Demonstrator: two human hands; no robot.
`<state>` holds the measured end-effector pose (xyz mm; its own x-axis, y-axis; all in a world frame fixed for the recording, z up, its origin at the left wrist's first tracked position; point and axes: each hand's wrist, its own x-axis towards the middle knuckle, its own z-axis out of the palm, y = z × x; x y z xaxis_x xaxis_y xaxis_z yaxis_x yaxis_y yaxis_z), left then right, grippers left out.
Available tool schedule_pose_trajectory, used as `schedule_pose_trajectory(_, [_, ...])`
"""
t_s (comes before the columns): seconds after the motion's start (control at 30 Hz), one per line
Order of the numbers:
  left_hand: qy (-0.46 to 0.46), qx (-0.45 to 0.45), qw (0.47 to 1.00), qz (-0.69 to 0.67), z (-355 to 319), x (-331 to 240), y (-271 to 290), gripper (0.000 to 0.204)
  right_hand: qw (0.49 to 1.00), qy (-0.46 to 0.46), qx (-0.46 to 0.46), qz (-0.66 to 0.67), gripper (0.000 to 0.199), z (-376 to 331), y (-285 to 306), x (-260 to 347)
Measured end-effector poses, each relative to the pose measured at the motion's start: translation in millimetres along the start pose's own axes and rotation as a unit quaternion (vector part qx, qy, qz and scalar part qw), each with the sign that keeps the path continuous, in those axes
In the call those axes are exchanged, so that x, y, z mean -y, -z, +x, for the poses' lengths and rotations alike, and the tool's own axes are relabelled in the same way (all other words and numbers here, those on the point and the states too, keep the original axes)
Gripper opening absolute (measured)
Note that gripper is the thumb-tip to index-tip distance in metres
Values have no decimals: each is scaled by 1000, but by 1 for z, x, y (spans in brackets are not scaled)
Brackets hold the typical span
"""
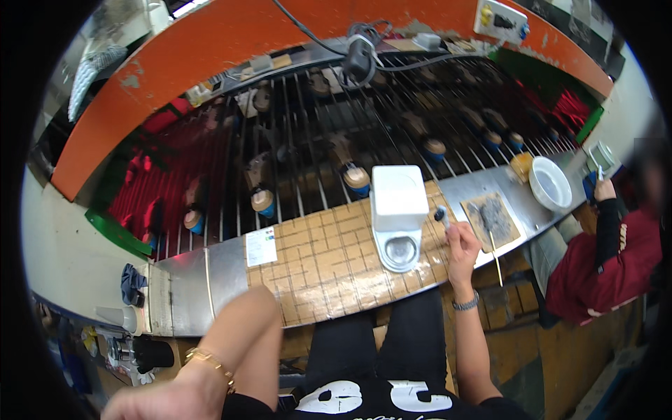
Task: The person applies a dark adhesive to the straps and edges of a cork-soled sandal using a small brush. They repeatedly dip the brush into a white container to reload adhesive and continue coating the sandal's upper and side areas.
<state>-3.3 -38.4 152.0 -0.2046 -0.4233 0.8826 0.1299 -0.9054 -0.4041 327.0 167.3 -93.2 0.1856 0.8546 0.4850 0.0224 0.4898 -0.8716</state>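
The right hand [462, 246] has its fingers pinched shut around a small brush [443, 218], a light, stiff stick best gripped mid-handle, just right of the white moulded part [399, 213] on the surface [315, 259], while the left hand [168, 399] hangs loosely open, empty.

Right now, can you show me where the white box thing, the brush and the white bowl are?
white box [398, 189], head view, on its flat top.
brush [442, 216], head view, on its dark tip above the right hand [462, 246].
white bowl [550, 183], head view, on its inside.
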Motion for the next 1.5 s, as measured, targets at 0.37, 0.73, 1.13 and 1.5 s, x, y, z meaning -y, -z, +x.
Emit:
schedule_pose_trajectory(0.37, [286, 626, 646, -329, -43, 31, -27, 31, 1000, -11, -1, 13, 21, -2, -9, -4])
schedule_pose_trajectory(0.73, [238, 289, 920, -111, -69, -3, -44, 13, 1000, -10, 18, -9, 24, -3, -11, -3])
schedule_pose_trajectory(1.13, [257, 305, 905, -152, -64, 2, -40, 8, 999, -9, 30, -11, 17, -1, -12, 0])
schedule_pose_trajectory(1.5, [262, 306, 899, -170, -67, -2, -40, 8, 1000, -3, 22, -2, 16, -2, -11, -3])
